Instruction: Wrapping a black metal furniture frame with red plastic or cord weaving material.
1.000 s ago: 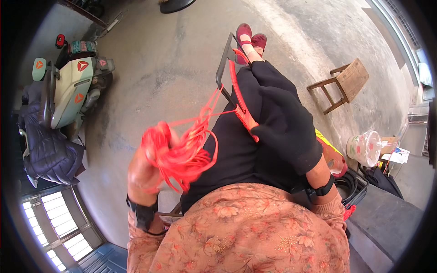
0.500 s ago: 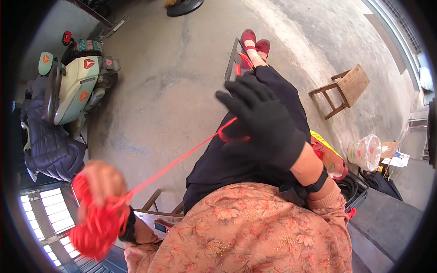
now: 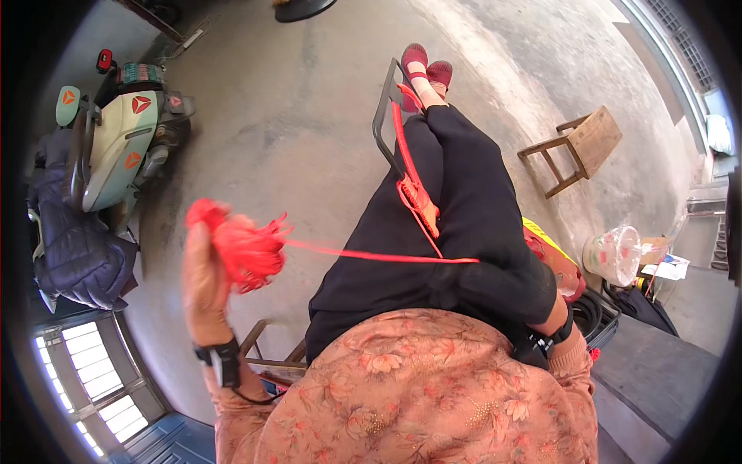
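Observation:
My bare left hand (image 3: 202,290) is closed around a loose bundle of red cord (image 3: 251,251), raised to the left of my lap. A taut strand (image 3: 371,255) runs from the bundle across my dark trousers to my right hand (image 3: 506,288), which wears a black glove. The right fingers look curled on the strand, though they blend into the dark cloth. Beyond them, a black metal frame (image 3: 381,116) rests along my legs, partly wrapped in red cord. At its near end lies a red-orange wrapped piece (image 3: 421,207), with a strand leading down toward the right hand.
A scooter (image 3: 120,151) draped with a dark quilted cover (image 3: 77,240) stands at the left. On the right are a wooden stool (image 3: 583,147), a clear plastic bucket (image 3: 612,255) and a red-and-yellow bag (image 3: 553,255). Wooden seat parts (image 3: 259,340) show by my left elbow.
My left hand has swung up and forward with the cord bundle. My right hand has drawn back toward my lap, uncovering the wrapped piece on the frame.

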A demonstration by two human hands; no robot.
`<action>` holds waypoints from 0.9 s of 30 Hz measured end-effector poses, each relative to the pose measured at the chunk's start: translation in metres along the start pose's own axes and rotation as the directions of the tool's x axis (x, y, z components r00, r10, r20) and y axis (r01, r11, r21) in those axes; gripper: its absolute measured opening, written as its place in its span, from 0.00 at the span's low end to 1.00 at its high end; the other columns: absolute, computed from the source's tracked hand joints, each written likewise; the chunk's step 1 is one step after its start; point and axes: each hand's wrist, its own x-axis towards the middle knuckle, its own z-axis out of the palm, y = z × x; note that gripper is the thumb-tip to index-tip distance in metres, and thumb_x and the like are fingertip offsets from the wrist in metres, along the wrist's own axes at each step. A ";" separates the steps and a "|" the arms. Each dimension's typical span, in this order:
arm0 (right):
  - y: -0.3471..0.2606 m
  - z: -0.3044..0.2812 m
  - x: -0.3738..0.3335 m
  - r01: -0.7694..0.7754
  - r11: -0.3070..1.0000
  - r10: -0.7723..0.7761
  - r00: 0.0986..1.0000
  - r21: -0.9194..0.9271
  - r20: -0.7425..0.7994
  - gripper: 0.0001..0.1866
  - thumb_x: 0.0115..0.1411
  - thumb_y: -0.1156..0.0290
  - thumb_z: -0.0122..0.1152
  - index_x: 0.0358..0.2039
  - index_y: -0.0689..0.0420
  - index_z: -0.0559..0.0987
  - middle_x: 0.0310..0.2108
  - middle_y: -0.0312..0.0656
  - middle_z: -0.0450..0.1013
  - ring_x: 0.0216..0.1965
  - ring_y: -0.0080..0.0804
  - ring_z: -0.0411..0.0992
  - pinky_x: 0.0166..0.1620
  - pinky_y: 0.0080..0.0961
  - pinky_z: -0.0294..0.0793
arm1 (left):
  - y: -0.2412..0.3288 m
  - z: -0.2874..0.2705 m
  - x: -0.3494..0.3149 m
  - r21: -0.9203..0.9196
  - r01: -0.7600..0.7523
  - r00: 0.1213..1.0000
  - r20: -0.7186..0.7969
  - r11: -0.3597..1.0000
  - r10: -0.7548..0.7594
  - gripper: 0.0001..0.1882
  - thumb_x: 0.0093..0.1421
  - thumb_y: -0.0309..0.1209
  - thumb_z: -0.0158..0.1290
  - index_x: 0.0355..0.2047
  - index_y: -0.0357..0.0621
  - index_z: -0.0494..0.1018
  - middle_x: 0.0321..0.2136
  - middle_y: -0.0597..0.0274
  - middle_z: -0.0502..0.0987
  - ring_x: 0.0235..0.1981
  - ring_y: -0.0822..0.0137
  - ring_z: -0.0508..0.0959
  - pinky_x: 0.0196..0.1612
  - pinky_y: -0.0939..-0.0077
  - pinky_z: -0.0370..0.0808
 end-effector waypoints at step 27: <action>0.032 -0.023 -0.050 -0.309 0.773 0.150 0.938 0.554 0.314 0.17 0.63 0.70 0.50 0.46 0.70 0.76 0.33 0.43 0.76 0.34 0.27 0.73 0.42 0.21 0.71 | -0.131 0.132 0.056 0.037 0.087 0.982 0.166 0.996 -0.091 0.18 0.54 0.21 0.61 0.45 0.37 0.71 0.39 0.62 0.76 0.40 0.72 0.76 0.45 0.75 0.76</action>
